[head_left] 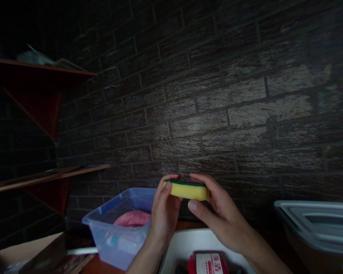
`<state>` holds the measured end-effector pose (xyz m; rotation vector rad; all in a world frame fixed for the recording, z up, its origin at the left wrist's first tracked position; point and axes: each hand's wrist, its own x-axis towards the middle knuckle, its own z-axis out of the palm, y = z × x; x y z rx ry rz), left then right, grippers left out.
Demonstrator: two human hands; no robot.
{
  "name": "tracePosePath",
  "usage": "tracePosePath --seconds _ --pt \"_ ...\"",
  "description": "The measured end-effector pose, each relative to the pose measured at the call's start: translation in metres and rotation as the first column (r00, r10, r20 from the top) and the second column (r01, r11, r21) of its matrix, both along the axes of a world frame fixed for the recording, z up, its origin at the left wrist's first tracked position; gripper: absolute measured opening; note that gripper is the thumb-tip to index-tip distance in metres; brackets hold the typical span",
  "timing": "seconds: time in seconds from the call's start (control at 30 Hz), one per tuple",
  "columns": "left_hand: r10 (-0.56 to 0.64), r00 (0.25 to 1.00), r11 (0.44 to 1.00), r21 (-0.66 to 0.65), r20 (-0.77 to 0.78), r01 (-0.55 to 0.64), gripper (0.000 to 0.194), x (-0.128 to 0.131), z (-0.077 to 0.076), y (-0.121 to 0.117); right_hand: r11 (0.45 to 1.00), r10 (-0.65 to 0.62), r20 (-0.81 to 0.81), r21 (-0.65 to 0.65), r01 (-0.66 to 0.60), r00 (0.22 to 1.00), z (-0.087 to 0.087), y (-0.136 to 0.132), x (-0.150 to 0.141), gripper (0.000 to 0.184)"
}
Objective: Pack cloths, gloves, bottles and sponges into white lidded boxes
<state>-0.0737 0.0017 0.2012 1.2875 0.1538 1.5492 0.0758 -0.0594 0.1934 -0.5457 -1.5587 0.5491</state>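
Observation:
A yellow sponge [190, 191] with a green scouring layer on top is held up between my two hands, in front of the dark brick wall. My left hand [165, 205] grips its left end, thumb on the near yellow face and fingers over the green top. Around the right end curls my right hand [217, 209], fingers behind it and the thumb just below. Beneath the hands stands a white bin [193, 236] with a red package [209, 263] bearing a white label inside.
A clear bluish plastic tub [103, 228] with a pink item [133, 219] stands left. A grey-lidded container [322, 224] is at right, a cardboard box [31, 247] at lower left. Wooden shelves [51, 177] jut from the left wall.

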Motion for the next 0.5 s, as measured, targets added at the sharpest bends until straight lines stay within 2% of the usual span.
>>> tracePosePath --seconds 0.1,0.2,0.27,0.37,0.5 --pt "0.131 0.991 0.985 0.117 -0.022 -0.127 0.023 0.002 -0.003 -0.006 0.997 -0.078 0.014 -0.013 0.078 0.997 0.0 0.005 0.002 0.051" --pt "0.321 0.946 0.918 0.258 -0.039 -0.301 0.022 0.003 -0.004 -0.013 0.994 -0.099 0.028 -0.04 0.1 0.995 0.0 0.006 0.003 0.057" --pt "0.402 0.913 0.873 0.328 -0.066 -0.36 0.023 0.002 -0.003 -0.015 0.997 -0.064 0.029 -0.045 0.065 0.998 0.0 0.004 0.004 0.057" --pt "0.425 0.896 0.854 0.385 -0.13 -0.35 0.025 0.0 -0.001 -0.016 0.998 -0.051 0.064 -0.029 0.053 0.997 0.003 0.0 0.007 0.049" --pt "0.364 0.911 0.885 0.377 -0.192 -0.274 0.029 -0.001 -0.001 -0.013 0.988 -0.149 0.097 0.044 0.145 0.984 0.006 -0.002 0.011 0.038"
